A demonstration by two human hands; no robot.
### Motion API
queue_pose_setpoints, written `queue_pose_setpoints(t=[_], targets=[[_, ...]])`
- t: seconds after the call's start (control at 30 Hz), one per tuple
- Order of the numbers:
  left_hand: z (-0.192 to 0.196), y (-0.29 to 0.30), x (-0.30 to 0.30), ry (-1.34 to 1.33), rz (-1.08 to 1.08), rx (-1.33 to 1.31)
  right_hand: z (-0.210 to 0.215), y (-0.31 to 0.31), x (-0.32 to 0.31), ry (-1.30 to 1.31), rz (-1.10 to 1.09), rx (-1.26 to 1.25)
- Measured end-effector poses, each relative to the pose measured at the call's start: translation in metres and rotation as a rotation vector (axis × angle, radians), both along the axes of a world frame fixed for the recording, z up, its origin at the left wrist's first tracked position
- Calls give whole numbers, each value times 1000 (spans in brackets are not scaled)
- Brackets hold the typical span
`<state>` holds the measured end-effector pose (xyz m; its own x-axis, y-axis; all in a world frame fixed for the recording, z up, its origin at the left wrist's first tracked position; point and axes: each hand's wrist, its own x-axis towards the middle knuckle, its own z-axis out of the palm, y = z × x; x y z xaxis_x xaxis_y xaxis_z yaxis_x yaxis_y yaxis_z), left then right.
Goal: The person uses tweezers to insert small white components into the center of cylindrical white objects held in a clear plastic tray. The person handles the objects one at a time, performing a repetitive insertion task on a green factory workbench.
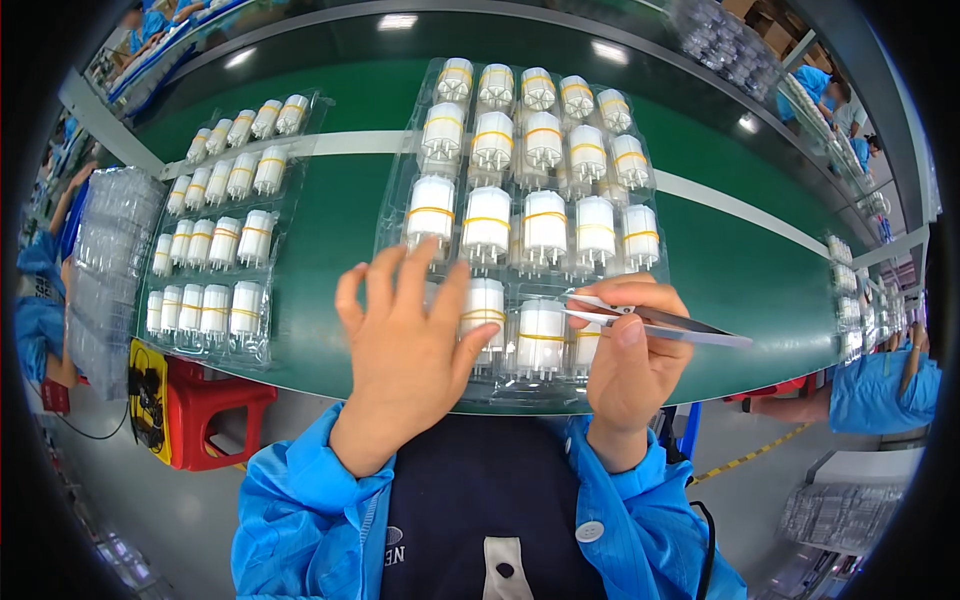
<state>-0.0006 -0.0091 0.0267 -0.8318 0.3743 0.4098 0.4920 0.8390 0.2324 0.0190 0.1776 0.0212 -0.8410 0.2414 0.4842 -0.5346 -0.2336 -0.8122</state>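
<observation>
**Tweezers held over a tray of white cylinders**

A pair of metal tweezers (655,325) is pinched between thumb and fingers of the right hand (625,350). The long axis of the tweezers runs nearly level across the view; the broad end projects to the right, past the hand, and the tip end is turned left towards a white cylinder (541,335) in the nearest row. Whether tip and cylinder touch cannot be told.

The left hand (405,345) is spread open, nothing gripped, its fingertips laid on the near-left part of a clear plastic tray (655,265). The tray lies on a green belt (740,270), and white cylinders with yellow bands are stood upright in its pockets.

A second clear tray (215,230), similarly filled, lies well apart to the left. A red stool (215,410) is seen below it.
</observation>
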Motion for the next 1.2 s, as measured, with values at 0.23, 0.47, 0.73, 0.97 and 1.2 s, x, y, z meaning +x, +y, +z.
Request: queue_pose_setpoints(t=[0.23,0.47,0.73,0.97,1.2], targets=[[-13,-7,10,-142,-410,362,-6,2,-3,53,-57,88],[-2,3,12,-157,-269,782,17,-6,8,94,69,243],[-4,-1,8,-2,-325,688,22,-11,4,96,118,388],[-7,0,10,3,-311,703,21,-11,2,99,127,430],[-7,0,9,1,-314,703,18,-12,3,66,114,394]])
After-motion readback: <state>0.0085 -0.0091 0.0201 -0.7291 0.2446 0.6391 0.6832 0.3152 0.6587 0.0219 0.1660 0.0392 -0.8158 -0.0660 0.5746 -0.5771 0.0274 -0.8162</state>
